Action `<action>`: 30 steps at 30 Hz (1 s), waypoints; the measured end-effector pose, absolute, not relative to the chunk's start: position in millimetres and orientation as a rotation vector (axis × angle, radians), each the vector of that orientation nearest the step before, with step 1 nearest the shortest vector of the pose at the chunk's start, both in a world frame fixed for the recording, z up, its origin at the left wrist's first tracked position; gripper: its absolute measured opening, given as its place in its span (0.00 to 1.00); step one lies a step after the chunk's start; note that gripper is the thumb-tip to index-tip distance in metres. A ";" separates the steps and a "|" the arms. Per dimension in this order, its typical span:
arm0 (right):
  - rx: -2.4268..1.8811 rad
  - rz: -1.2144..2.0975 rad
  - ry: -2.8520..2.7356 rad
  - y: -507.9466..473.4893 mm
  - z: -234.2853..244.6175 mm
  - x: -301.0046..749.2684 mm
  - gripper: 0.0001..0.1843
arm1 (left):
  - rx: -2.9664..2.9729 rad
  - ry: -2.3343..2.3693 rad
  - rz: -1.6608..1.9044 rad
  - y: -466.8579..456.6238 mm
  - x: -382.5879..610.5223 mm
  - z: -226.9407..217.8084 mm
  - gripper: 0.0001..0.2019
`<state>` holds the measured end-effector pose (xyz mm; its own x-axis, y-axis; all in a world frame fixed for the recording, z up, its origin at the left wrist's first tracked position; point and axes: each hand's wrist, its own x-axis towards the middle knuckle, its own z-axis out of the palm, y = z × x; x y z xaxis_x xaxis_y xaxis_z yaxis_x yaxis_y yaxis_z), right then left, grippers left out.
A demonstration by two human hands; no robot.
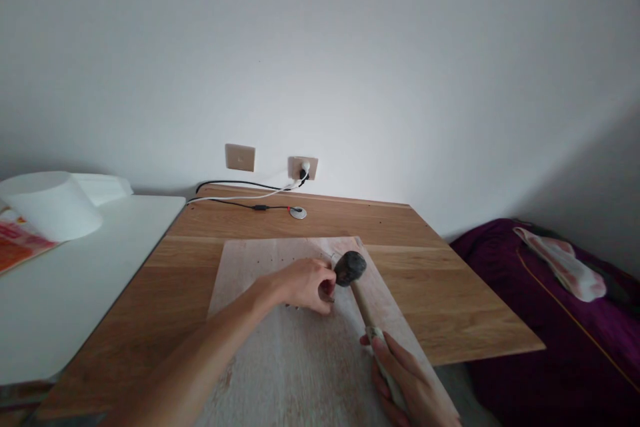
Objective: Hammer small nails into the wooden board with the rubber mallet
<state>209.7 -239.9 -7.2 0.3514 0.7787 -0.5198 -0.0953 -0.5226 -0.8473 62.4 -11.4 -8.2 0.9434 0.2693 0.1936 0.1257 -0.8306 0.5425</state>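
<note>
My right hand (403, 377) is wrapped round the lower handle of a mallet (351, 268). The mallet has a thick black head and a wooden handle with a pale, worn-looking grip. Its head hangs over the board, right beside the fingers of my left hand (310, 283). My left hand is curled with thumb and forefinger close together above a pale wooden board (280, 367); whatever is between those fingers is too small to make out. Small dark spots, possibly nails or holes, run in a row across the board beyond my left wrist, and a few small bits show below it.
The board lies on a brown wooden tabletop (465, 300) against a white wall. Cables (240, 199) run along the back to a wall socket (303, 167). At left, a white table (115, 247) bears a white rounded object (55, 207). Purple fabric (530, 340) with a cloth (565, 263) is at right.
</note>
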 end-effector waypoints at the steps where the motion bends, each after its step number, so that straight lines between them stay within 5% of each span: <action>1: -1.749 1.298 -0.606 -239.7 -7.3 209.5 0.41 | 2.546 0.272 0.362 -11.2 63.3 -9.7 0.08; 11: -1.733 1.291 -0.594 -239.8 -4.9 208.9 0.42 | 2.244 0.341 0.445 -1.6 59.9 -4.8 0.05; 19: -1.742 1.294 -0.599 -239.9 -3.5 208.8 0.39 | 1.989 0.673 0.844 53.5 34.1 -11.7 0.07; 30: -1.744 1.290 -0.556 -239.5 -4.1 206.5 0.42 | 1.972 0.598 0.696 53.3 36.3 -22.1 0.07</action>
